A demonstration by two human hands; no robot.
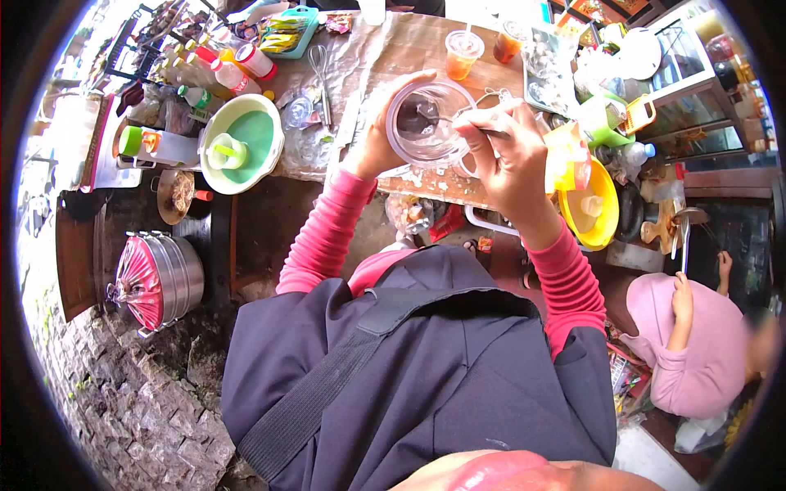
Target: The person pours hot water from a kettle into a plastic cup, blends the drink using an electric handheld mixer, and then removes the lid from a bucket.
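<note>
Over the cluttered surface (378,56), left grip (375,141) clasped a plastic cup (432,149), only partly filled, while right grip (514,151) pinched a spoon (494,132).

a clear cup (427,147) with a thin spoon (444,120) dipped in
the cup is round and see-through, held in the left hand (380,135), open mouth facing up, dark contents (416,117) showing inside; the spoon, pinched in the right hand (514,155), slants in across the rim.

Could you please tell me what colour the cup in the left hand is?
The cup is clear and see-through; it shows best in the head view.
</note>
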